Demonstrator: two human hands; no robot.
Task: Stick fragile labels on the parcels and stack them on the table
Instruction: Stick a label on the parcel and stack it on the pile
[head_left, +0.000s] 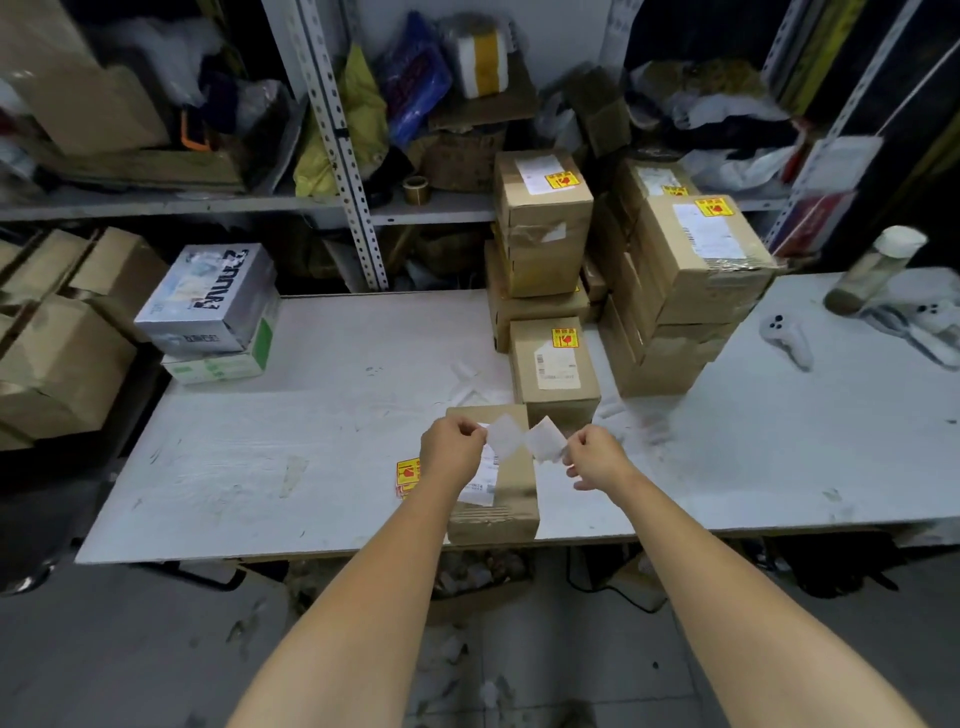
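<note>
A brown parcel (511, 499) with a white shipping slip lies at the table's near edge, under my hands. My left hand (451, 451) pinches one white paper piece (505, 434) and my right hand (595, 457) pinches another white piece (545, 440); the two pieces fan apart above the parcel. A small pile of yellow fragile labels (408, 475) lies on the table just left of my left wrist. Beyond the parcel stands a labelled box (556, 364), and behind it rise stacks of labelled parcels (691, 291).
The white table (311, 457) holds a silver printed box (208, 301) on a green-white one at the far left. A white game controller (784, 335) and a capped jar (872, 275) lie at the right. Cluttered metal shelves (343, 156) stand behind; cardboard boxes (57, 343) pile at the left.
</note>
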